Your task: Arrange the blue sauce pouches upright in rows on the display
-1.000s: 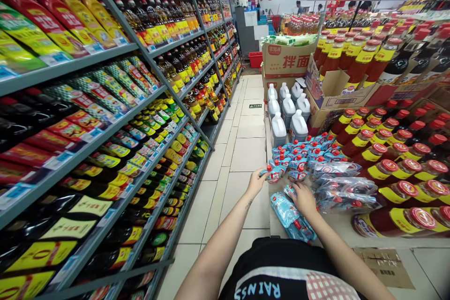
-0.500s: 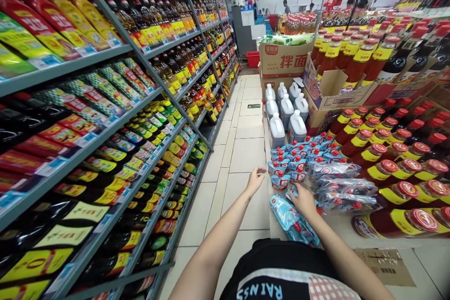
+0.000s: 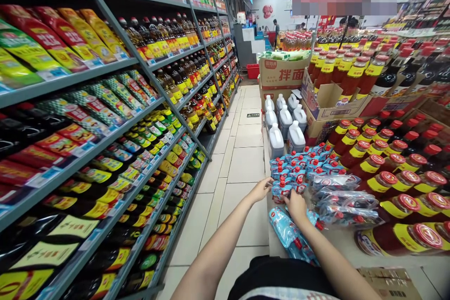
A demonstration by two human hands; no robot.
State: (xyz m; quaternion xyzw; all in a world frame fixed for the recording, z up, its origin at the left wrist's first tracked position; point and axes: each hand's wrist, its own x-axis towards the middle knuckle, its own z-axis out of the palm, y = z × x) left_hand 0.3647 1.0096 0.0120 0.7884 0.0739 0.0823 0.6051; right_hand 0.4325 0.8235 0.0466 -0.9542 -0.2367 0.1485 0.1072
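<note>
A blue spouted pouch with a red cap (image 3: 281, 191) stands at the front of several like it on the display table. My left hand (image 3: 259, 191) is at its left edge, the fingertips closed against the pouch. From the right, my right hand (image 3: 297, 206) pinches its other edge; part of the thumb and fingers is hidden. Behind it the other blue pouches (image 3: 318, 161) stand close together in rows. Just below my right hand, more blue pouches in clear wrap (image 3: 284, 227) lie flat near the table's edge.
Wrapped packs (image 3: 348, 199) and red-sauce jars (image 3: 381, 183) flank my right arm. White-grey jugs (image 3: 276, 140) and a noodle carton (image 3: 277, 72) stand beyond the pouches. Left, across the tiled aisle (image 3: 242, 164), runs a tall shelf (image 3: 140, 61) of bottles. Two people are far off.
My right hand has moved up from the lying packs to the front standing pouch. My left hand has come rightward to the same pouch. The view has tilted up a little.
</note>
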